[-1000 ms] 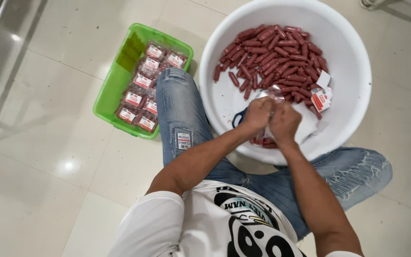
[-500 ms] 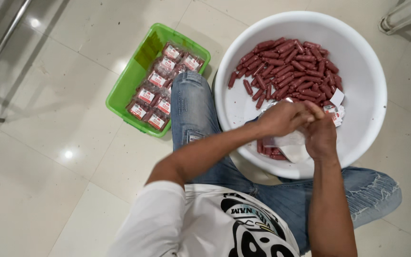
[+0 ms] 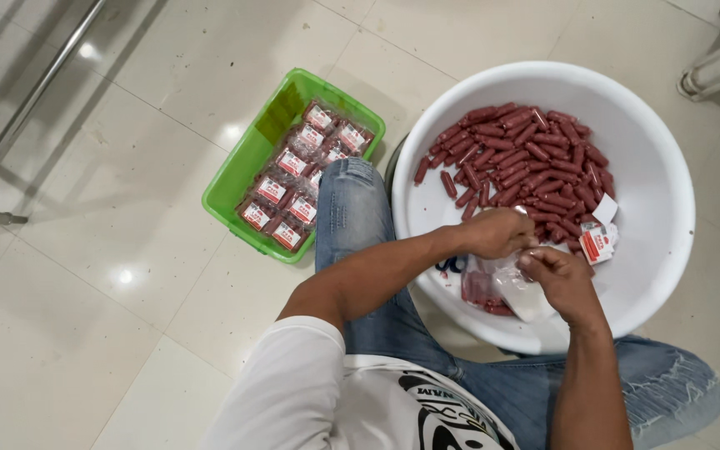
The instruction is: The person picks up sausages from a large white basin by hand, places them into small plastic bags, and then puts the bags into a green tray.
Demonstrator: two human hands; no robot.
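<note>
1. Nearest us were our own knees in blue jeans (image 3: pixel 360 225) and a white shirt (image 3: pixel 310 392).
2. Our right hand (image 3: pixel 562 282) was closed on a clear bag (image 3: pixel 506 287), pinching its upper edge; the bag hung inside the near part of the basin, with a few red sausages showing through it.
3. Our left hand (image 3: pixel 493 232) was curled shut at the top of the same bag, fingers bent in; we could not tell whether it held a sausage.
4. One white basin (image 3: pixel 668 217) sat on the floor, holding one heap of loose sausages (image 3: pixel 527 162), too many to count.
5. Two small labels (image 3: pixel 600 237) lay at the heap's right edge.
6. Farther left stood one green crate (image 3: pixel 243 179) with about nine sealed packs (image 3: pixel 297 192).
7. One metal rail (image 3: pixel 27 108) crossed the tiled floor beyond.
</note>
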